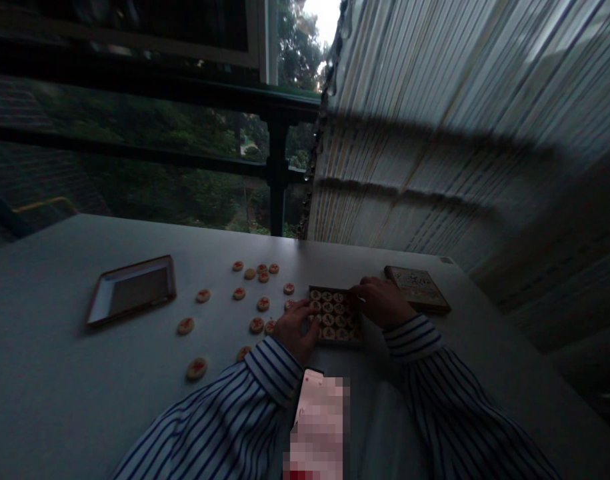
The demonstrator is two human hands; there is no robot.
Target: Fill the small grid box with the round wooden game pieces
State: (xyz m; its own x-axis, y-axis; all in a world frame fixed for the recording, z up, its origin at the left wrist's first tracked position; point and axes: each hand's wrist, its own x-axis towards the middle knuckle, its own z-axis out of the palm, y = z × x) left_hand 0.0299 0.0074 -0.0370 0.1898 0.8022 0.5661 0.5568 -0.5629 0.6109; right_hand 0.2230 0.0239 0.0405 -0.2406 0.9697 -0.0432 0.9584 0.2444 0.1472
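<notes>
Low light over a pale tabletop (85, 400). We find the case (337, 345) near the middle, flat, between the two hands, with rows of dark-marked discs (327, 307) set inside, faces up.

Left hand (295, 331): at the case's left edge, its fingers (305, 305) bent over the rim, the thumb a little apart from them. Whether they have hold of a disc or only touch the rim, we cannot tell.

Right hand (385, 301): at the upper right corner of the case, its fingers curled close together and reaching the edge. The tips are too dark to read; we cannot tell how far open they are or whether anything is between them.

To the left of the case we see loose discs (197, 369) scattered, most with red marks, one seemingly plain. Some lie just beside the left hand and its striped sleeve (219, 413).

Farther left, a shallow tray (129, 311), open side up. Just beyond the right hand, a box (419, 287) with a printed top. A phone (315, 427), mostly blurred out, is between the forearms. Behind: railing (277, 147), trees (305, 50), curtain (385, 157).
</notes>
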